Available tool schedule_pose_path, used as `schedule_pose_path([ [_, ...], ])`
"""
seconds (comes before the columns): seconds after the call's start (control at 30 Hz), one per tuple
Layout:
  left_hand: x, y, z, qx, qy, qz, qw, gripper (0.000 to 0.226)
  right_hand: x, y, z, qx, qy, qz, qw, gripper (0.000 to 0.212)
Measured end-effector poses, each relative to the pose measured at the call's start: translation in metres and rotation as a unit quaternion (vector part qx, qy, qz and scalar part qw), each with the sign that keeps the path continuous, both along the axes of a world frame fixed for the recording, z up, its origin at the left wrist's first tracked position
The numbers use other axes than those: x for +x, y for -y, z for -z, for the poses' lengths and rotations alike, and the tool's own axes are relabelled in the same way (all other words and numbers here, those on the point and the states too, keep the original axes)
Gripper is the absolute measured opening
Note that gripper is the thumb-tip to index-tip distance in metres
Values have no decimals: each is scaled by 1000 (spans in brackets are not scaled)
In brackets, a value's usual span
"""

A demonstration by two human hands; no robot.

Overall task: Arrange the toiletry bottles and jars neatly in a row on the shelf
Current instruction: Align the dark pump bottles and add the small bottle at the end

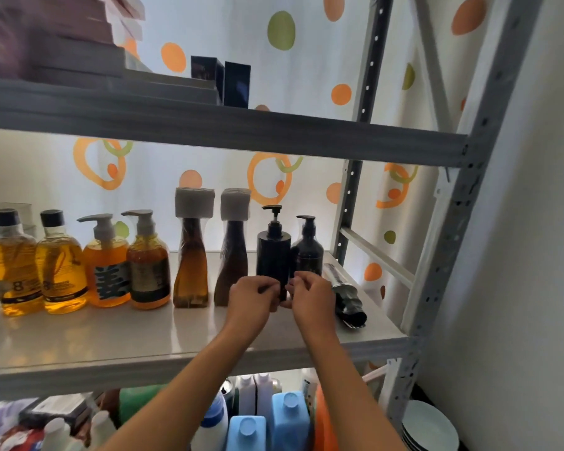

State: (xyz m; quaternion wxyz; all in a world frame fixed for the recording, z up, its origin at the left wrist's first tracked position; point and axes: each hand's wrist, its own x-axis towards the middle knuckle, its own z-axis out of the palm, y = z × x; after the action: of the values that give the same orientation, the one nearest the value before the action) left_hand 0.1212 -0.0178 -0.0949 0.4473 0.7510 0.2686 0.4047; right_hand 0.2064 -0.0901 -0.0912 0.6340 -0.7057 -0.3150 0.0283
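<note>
Bottle base (pixel 274 255) behind hands (pixel 282 296)

We see a white curtain (pixel 228 34) patterned with orange and green dots and rings behind a grey metal rack (pixel 469 203). On the glossy white shelf (pixel 111 340) stand two amber bottles with black caps (pixel 12 262), two orange pump bottles with grey pumps (pixel 106 265), and two brown bottles with white wrapped tops (pixel 191 255). Beside them we find two black pump bottles (pixel 274 249). Below we see light blue jugs (pixel 288 418), and dark navy boxes (pixel 236 84) on the shelf above.
</note>
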Motion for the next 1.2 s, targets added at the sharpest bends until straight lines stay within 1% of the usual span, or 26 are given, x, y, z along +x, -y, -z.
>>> schedule_pose_path([
  [0.07, 14, 13, 2, 2, 6, 17, 1000, 19, 15, 14, -3, -1, 14, 36, 999, 21],
  [0.17, 29, 29, 5, -14, 18, 50, 998, 15, 28, 34, 2, -15, 27, 74, 997, 22],
  [0.4, 47, 41, 5, -28, 25, 64, 997, 16, 39, 63, 5, 31, 21, 57, 998, 27],
  [0.5, 49, 44, 4, -45, 54, 61, 996, 16, 46, 69, 4, 46, 11, 77, 996, 27],
  [0.6, 51, 47, 4, -59, 76, 60, 994, 16, 50, 70, 3, 80, -36, 89, 992, 27],
  [0.73, 53, 47, 3, -66, 80, 63, 993, 15, 50, 72, 5, 72, -22, 111, 991, 28],
  [0.83, 51, 44, 4, -70, 69, 62, 993, 16, 51, 76, 5, 28, 4, 106, 994, 23],
  [0.9, 49, 43, 5, -70, 61, 59, 994, 17, 54, 77, 7, -4, 34, 101, 994, 24],
  [1.0, 47, 42, 8, -65, 50, 55, 995, 19, 54, 76, 12, -88, 94, 84, 988, 38],
  [1.07, 46, 42, 9, -55, 43, 52, 996, 19, 52, 72, 17, -154, 96, 57, 982, 48],
  [1.1, 45, 41, 9, -52, 43, 51, 996, 20, 50, 71, 20, -180, 91, 50, 978, 50],
  [1.2, 41, 40, 7, -41, 52, 50, 997, 20, 47, 71, 25, -210, 108, 71, 969, 41],
])
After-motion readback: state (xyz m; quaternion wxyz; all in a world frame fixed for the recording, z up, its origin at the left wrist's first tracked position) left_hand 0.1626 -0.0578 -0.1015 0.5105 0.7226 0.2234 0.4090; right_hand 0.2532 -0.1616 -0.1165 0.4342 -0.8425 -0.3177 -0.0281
